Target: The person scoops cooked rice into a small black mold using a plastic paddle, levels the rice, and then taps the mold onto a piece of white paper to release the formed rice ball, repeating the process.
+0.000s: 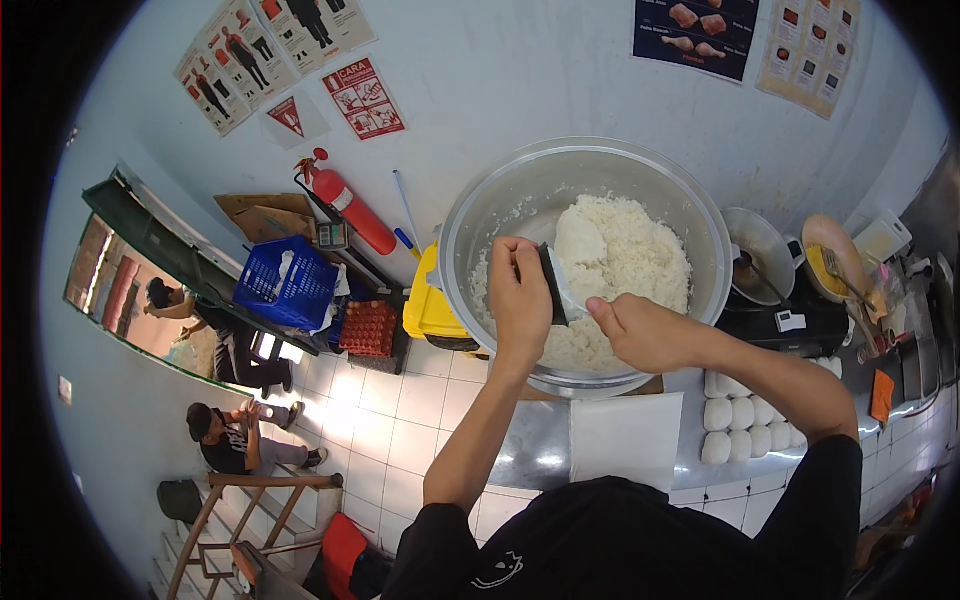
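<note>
A large round metal pot [502, 187] holds a mound of cooked white rice [637, 247]. Over the pot, my left hand [520, 300] grips a black, open-topped cup or mold [555, 285], whose exact kind I cannot tell. My right hand [649, 330] is closed on the handle of a pale rice paddle, its blade partly hidden against the black piece. White paper sheets [626, 435] lie on the steel table below the pot. To the right of them, several rounded white rice portions [718, 415] stand in rows, partly behind my right forearm.
Right of the pot, a pan [757, 247] with a ladle stands on a black stove [780, 326]. Farther right is a bowl of yellow food [829, 274]. On the left are a yellow box [431, 300], a fire extinguisher [352, 210], egg trays [367, 328] and two people near a doorway.
</note>
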Available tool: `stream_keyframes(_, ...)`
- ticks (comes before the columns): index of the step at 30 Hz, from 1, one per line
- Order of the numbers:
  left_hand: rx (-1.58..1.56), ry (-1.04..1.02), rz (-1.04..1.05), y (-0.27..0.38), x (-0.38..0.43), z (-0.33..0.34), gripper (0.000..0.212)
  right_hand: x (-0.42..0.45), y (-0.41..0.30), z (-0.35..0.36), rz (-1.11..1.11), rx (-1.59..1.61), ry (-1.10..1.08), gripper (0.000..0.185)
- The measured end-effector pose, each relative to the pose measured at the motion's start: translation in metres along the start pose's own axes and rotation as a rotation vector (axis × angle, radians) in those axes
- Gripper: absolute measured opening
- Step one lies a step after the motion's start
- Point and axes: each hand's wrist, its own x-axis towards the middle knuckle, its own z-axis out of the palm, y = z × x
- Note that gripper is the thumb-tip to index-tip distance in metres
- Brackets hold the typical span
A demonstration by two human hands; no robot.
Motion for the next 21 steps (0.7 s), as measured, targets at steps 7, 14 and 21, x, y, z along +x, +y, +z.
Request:
stream_keyframes(7,-0.422,0.166,0.058,0.003,0.013,-0.010,0.025,0.004,-0.006,-0.014,0.218,0.999,0.092,0.052)
stream_keyframes(14,-0.127,0.371,0.220,0.021,-0.019,0.013,0.023,0.002,0.004,0.055,-0.183,0.593,0.316,0.050)
stream_keyframes(21,-0.212,0.319,0.134,-0.002,0.013,0.007,0.024,0.021,-0.008,0.005,0.158,0.709,0.158,0.053)
